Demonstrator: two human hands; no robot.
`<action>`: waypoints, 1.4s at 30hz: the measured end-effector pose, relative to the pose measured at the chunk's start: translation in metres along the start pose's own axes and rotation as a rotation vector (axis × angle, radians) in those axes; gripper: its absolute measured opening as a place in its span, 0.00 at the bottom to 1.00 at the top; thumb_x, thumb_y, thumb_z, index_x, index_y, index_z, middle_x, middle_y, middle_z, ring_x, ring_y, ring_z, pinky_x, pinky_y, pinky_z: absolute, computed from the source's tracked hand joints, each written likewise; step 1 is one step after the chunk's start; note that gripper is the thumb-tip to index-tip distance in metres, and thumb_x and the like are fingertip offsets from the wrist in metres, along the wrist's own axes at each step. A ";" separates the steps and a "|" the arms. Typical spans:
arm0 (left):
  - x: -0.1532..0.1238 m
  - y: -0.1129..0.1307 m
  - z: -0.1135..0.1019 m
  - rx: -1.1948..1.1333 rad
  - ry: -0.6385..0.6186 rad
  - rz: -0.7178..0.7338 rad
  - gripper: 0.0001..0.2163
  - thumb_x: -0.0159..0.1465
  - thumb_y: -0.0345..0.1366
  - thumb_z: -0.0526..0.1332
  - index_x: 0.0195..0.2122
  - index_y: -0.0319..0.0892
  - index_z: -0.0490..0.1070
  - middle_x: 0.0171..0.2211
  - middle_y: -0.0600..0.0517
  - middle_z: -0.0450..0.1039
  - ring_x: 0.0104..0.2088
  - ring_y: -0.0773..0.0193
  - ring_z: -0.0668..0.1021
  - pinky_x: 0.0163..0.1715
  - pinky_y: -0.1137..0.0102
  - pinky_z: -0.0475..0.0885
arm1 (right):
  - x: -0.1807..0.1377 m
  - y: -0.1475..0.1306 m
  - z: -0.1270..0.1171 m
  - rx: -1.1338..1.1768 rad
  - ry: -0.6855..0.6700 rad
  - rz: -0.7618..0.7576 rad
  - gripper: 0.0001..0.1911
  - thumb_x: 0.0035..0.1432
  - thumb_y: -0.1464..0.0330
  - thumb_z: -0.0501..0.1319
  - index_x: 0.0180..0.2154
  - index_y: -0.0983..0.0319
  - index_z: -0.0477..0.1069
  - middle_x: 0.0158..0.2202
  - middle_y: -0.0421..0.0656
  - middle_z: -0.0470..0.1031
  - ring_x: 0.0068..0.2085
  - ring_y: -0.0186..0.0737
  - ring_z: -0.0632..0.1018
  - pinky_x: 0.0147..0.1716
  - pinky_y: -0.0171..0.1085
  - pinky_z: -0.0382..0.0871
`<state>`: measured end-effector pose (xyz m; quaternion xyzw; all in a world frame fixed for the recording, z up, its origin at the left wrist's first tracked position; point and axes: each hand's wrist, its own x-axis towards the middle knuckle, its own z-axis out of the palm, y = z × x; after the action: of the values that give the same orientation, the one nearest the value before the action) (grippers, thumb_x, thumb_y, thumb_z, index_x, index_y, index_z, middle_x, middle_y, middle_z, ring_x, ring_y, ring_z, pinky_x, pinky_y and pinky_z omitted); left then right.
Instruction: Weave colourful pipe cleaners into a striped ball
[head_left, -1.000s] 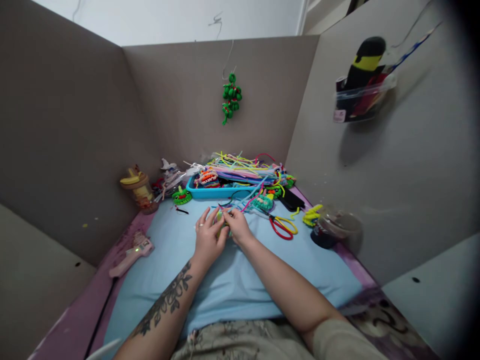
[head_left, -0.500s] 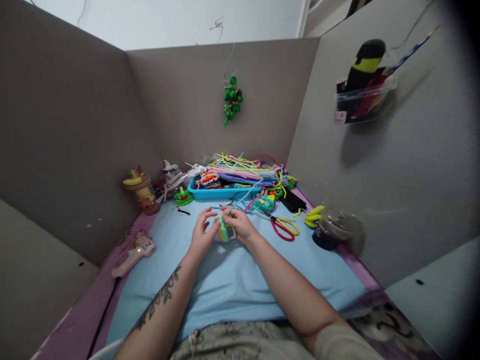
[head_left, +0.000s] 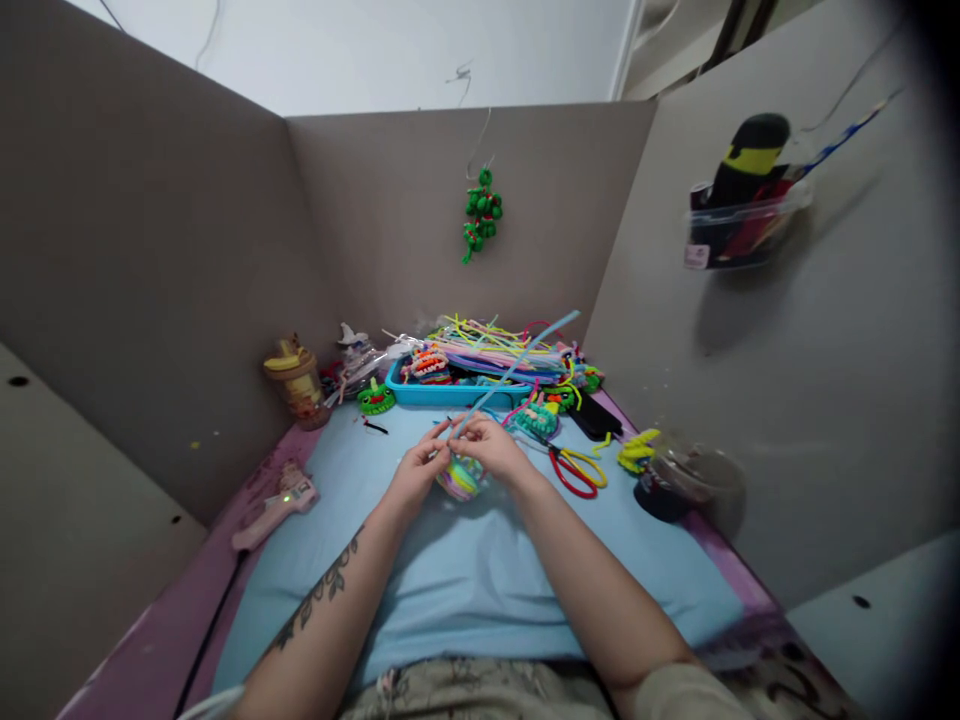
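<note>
Green cluster (head_left: 482, 215): there it hangs, upper middle of the frame!
Clear bin (head_left: 739, 238): high on the grey panel (head_left: 825, 350), upper right.
Pink glue gun (head_left: 274, 513): lower left, green light (head_left: 286, 498) glowing!
Brown-rimmed cup (head_left: 296, 390): over at middle left.

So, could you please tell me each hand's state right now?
Left hand: curled at the multicoloured piece; its exact grip cannot be told.
Right hand: closed, holding the light-blue strip.

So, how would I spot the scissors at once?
Start with the light blue cloth on the table. Look right of the right hand for the scissors. Unlike the flat black object just beyond them, they have one red handle loop and one yellow.
</note>
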<state>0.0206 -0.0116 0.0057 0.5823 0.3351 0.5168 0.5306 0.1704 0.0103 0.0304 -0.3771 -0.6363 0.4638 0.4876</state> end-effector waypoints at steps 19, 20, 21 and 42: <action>-0.012 0.021 0.021 0.786 0.252 0.302 0.08 0.59 0.30 0.54 0.26 0.42 0.71 0.50 0.45 0.62 0.55 0.52 0.63 0.57 0.51 0.57 | -0.002 -0.022 0.000 -0.433 -0.014 -0.162 0.11 0.45 0.77 0.59 0.18 0.60 0.59 0.29 0.38 0.61 0.34 0.36 0.66 0.37 0.37 0.60; -0.013 0.021 0.023 0.784 0.274 0.297 0.08 0.59 0.30 0.54 0.25 0.41 0.71 0.49 0.45 0.61 0.54 0.52 0.64 0.56 0.52 0.58 | -0.003 -0.021 0.004 -0.439 0.018 -0.156 0.12 0.45 0.77 0.58 0.18 0.60 0.57 0.29 0.39 0.61 0.34 0.37 0.66 0.38 0.37 0.60; -0.013 0.020 0.023 0.779 0.294 0.292 0.08 0.59 0.30 0.54 0.25 0.41 0.71 0.49 0.45 0.61 0.54 0.52 0.64 0.56 0.53 0.59 | -0.003 -0.020 0.007 -0.445 0.046 -0.147 0.12 0.45 0.78 0.57 0.18 0.60 0.57 0.29 0.39 0.61 0.35 0.37 0.66 0.39 0.38 0.61; 0.001 0.005 -0.006 -0.109 -0.189 -0.230 0.37 0.52 0.49 0.67 0.61 0.49 0.55 0.50 0.44 0.69 0.45 0.52 0.76 0.39 0.63 0.74 | 0.009 -0.008 -0.014 0.166 -0.113 -0.117 0.13 0.46 0.57 0.66 0.26 0.60 0.71 0.33 0.41 0.66 0.36 0.38 0.69 0.38 0.37 0.64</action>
<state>0.0146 -0.0100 0.0102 0.5565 0.3199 0.4127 0.6463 0.1813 0.0191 0.0414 -0.2708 -0.6431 0.5062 0.5068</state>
